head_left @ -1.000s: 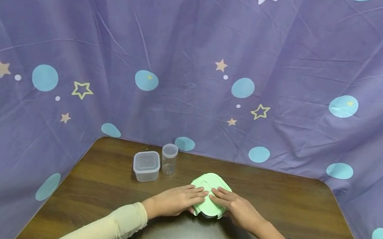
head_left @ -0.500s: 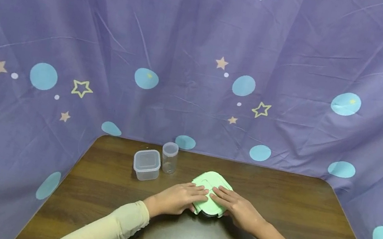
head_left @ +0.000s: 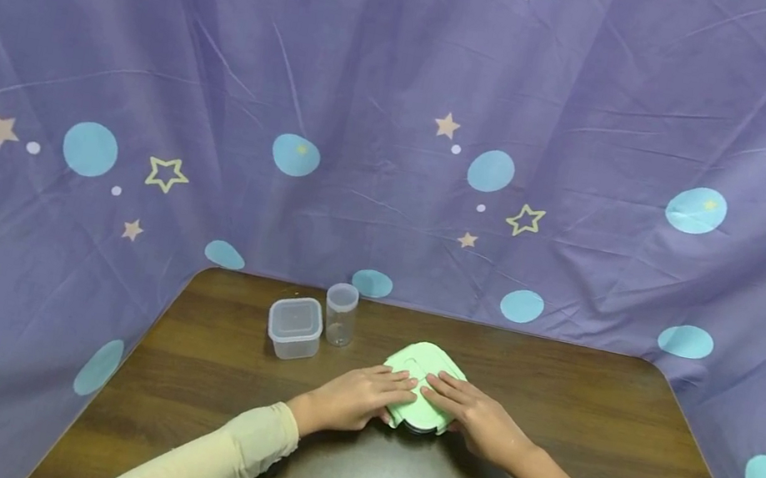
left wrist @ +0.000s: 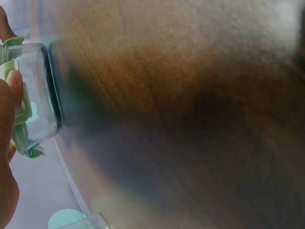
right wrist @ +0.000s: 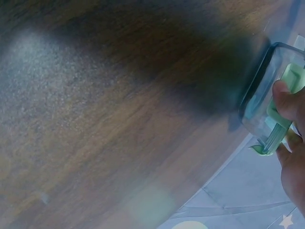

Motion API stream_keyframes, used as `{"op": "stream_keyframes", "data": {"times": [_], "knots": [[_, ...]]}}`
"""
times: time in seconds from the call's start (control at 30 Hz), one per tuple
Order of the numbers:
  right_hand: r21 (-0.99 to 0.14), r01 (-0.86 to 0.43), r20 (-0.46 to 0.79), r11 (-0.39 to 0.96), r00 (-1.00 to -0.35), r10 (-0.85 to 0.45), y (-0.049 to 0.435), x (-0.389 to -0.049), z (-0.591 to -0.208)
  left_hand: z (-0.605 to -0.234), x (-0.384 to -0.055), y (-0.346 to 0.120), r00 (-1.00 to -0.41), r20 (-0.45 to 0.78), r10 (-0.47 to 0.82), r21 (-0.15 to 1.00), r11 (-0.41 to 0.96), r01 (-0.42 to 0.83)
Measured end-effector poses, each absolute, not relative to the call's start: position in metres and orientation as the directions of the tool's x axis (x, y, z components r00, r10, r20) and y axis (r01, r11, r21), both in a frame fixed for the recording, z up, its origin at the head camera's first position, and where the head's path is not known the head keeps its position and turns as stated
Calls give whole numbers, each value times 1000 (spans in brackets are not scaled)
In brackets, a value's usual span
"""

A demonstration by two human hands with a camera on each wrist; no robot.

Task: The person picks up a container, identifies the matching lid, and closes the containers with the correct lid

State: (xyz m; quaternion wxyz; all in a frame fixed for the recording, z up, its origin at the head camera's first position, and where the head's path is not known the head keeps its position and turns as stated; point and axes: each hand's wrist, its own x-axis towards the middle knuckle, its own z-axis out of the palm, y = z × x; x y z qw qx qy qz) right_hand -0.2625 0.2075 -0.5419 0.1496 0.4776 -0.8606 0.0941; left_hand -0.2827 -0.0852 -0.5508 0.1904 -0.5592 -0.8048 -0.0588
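Observation:
A glass food container [left wrist: 42, 90] with a pale green lid [head_left: 430, 355] stands on the table between the two hands. My left hand [head_left: 354, 399] grips its left side, fingers lying over the lid and thumb [left wrist: 15, 83] against a green side clip. From the other side my right hand [head_left: 485, 424] holds it the same way, its thumb [right wrist: 281, 90] on the opposite clip [right wrist: 291, 76]. Other clip flaps stick out from the lid near the hands. The clear glass wall shows below the lid in both wrist views.
To the left at the back stands a square translucent plastic tub [head_left: 294, 336] with a lid. Right beside it is a tall clear jar [head_left: 340, 318] with a whitish lid. A purple patterned curtain [head_left: 387, 214] closes off the brown wooden table [head_left: 556, 386] behind.
The head view has shifted slightly. Both hands stay on the glass food container, with barely any movement of the fingers.

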Motion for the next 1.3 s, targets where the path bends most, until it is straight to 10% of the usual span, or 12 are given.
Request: {"op": "stream_keyframes", "data": {"times": [1.3], "knots": [[-16, -845, 360, 534, -503, -786, 206, -262, -542, -537, -282, -85, -345, 310, 886, -40, 375, 926]]}}
